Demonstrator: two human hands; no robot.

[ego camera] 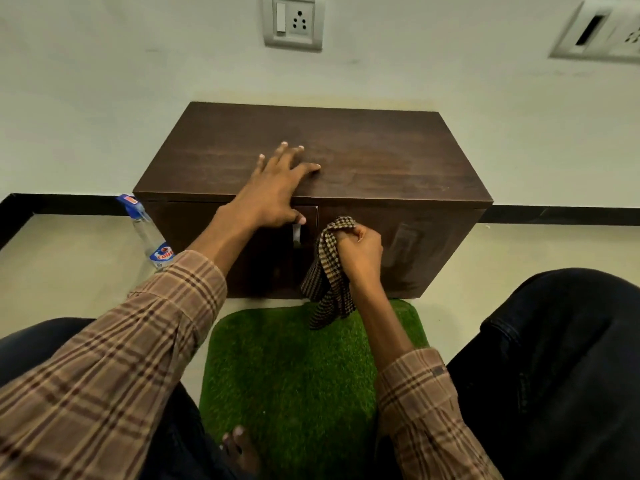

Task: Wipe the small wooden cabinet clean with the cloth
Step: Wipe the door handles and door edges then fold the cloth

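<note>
The small dark-brown wooden cabinet (346, 161) stood on the floor against the wall. The left hand (277, 188) lay flat, fingers spread, at its top's front edge; the right hand (360, 252) gripped the bunched checked cloth (327, 282) against its door.

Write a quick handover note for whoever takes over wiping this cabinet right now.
Left hand: flat on the cabinet top at its front edge, fingers spread, thumb hooked over by the left door handle.
Right hand: grips the checked cloth against the front, at the seam between the doors.
Spray bottle: on the floor, left of the cabinet.
Done: cannot tell.
Left: wipe front, top and sides.
</note>
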